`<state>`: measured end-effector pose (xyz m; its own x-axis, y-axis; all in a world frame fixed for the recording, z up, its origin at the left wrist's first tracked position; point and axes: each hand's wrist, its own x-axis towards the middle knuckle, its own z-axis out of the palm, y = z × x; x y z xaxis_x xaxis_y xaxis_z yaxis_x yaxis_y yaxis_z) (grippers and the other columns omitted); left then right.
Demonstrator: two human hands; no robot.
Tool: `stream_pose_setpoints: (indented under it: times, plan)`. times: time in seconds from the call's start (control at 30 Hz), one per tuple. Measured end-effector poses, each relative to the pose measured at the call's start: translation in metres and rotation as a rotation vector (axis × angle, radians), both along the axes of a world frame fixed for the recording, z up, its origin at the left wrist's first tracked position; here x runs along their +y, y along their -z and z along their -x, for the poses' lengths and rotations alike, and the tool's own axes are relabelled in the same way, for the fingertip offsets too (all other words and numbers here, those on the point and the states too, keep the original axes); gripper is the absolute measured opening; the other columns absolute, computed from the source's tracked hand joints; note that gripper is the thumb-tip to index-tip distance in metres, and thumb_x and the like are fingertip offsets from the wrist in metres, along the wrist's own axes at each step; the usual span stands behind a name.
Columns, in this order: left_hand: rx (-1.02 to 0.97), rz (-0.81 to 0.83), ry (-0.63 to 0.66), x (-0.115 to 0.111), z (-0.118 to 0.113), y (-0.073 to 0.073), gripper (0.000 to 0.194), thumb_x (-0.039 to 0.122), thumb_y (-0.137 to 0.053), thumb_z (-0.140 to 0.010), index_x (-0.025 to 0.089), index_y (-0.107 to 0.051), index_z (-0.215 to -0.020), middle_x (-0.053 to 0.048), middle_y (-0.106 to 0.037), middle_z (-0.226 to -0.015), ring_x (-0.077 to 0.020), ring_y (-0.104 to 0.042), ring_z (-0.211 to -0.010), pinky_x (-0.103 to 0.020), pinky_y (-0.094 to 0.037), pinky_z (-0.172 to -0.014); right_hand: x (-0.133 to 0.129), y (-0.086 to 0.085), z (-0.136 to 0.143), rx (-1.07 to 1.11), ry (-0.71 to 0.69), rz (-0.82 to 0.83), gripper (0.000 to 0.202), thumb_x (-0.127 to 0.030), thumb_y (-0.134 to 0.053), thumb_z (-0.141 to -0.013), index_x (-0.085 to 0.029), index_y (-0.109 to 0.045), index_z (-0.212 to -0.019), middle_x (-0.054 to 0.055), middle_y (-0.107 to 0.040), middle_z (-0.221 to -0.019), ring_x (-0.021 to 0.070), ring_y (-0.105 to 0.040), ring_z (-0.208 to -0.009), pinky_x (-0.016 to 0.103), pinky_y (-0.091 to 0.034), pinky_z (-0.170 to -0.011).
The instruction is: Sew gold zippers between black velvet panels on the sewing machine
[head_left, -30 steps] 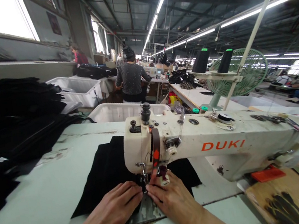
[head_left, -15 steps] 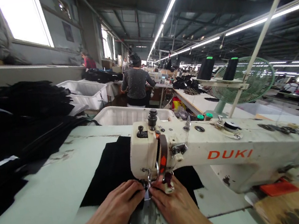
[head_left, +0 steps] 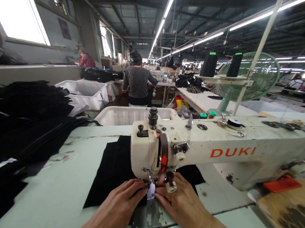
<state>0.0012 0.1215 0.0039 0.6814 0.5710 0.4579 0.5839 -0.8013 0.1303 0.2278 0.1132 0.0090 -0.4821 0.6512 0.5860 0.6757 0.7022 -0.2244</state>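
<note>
A black fabric piece [head_left: 104,175] lies flat on the machine bed, passing under the head of a cream sewing machine [head_left: 192,144]. My left hand [head_left: 125,199] is at the left of the presser foot, its fingers bent together and closed on the fabric's near edge. To the right of the foot, my right hand [head_left: 180,196] has its thumb and fingers closed on the same cloth, partly behind a small machine part. Between my fingertips shows a small pale, shiny piece [head_left: 151,191]; whether it is a metal guide or a label I cannot tell. The needle point is hidden.
Stacks of black cut fabric [head_left: 24,111] cover the left side of the table. Behind the machine stands a white plastic bin [head_left: 129,113]. Black thread cones [head_left: 209,65] and a green fan [head_left: 262,73] are at the right. A co-worker [head_left: 138,79] sits ahead, facing away.
The black fabric and both hands stay in nearly the same place at the presser foot. The pale piece between my fingertips shows more fully. The whole view has shifted slightly.
</note>
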Motion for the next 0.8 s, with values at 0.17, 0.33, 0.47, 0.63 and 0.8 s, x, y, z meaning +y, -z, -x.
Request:
stream_pose_setpoints:
  times: [0.17,0.33,0.47,0.63,0.8]
  plan:
    - [-0.028,0.102,-0.015,-0.008,0.011,-0.016,0.05,0.007,-0.052,-0.078,0.024,-0.066,-0.123,-0.003,-0.069,-0.126,-0.021,-0.062,-0.12,-0.033,-0.05,-0.106,0.0,-0.001,-0.002,0.026,-0.011,0.009,0.005,-0.028,-0.071,-0.091,-0.023,-0.073,-0.088,0.003,-0.073,-0.093,0.0202,-0.066,-0.092,0.035,-0.051,-0.088]
    - [-0.043,0.207,-0.128,0.005,0.03,-0.028,0.036,0.024,-0.041,-0.099,0.024,-0.066,-0.125,-0.005,-0.065,-0.132,-0.0196,-0.061,-0.121,-0.032,-0.049,-0.105,-0.004,0.003,-0.006,0.01,-0.03,0.003,0.014,-0.035,-0.079,-0.085,-0.024,-0.072,-0.092,0.001,-0.074,-0.09,0.0197,-0.068,-0.091,0.035,-0.049,-0.094]
    - [0.076,0.154,-0.166,0.021,0.025,-0.024,0.037,0.026,-0.043,-0.103,0.023,-0.059,-0.136,-0.007,-0.058,-0.143,-0.0223,-0.051,-0.134,-0.044,-0.036,-0.115,-0.003,0.004,-0.004,-0.08,0.001,-0.039,0.018,-0.039,-0.079,-0.084,-0.023,-0.071,-0.084,0.001,-0.074,-0.087,0.0196,-0.068,-0.089,0.033,-0.049,-0.093]
    - [0.191,0.065,-0.33,-0.001,0.019,-0.026,0.039,0.026,-0.048,-0.1,0.014,-0.058,-0.136,-0.02,-0.059,-0.138,-0.0318,-0.055,-0.128,-0.053,-0.045,-0.104,-0.001,-0.006,-0.008,-0.069,0.037,-0.058,0.011,-0.028,-0.077,-0.086,-0.022,-0.071,-0.093,0.003,-0.074,-0.092,0.0218,-0.068,-0.095,0.036,-0.049,-0.095]
    - [0.273,-0.014,-0.461,-0.085,0.058,-0.017,0.042,0.033,-0.053,-0.095,0.01,-0.064,-0.129,-0.023,-0.067,-0.123,-0.0383,-0.064,-0.112,-0.054,-0.051,-0.094,-0.036,-0.016,-0.017,0.045,0.137,-0.036,0.023,-0.018,-0.046,-0.101,-0.019,-0.068,-0.092,0.007,-0.071,-0.089,0.0228,-0.068,-0.081,0.035,-0.054,-0.072]
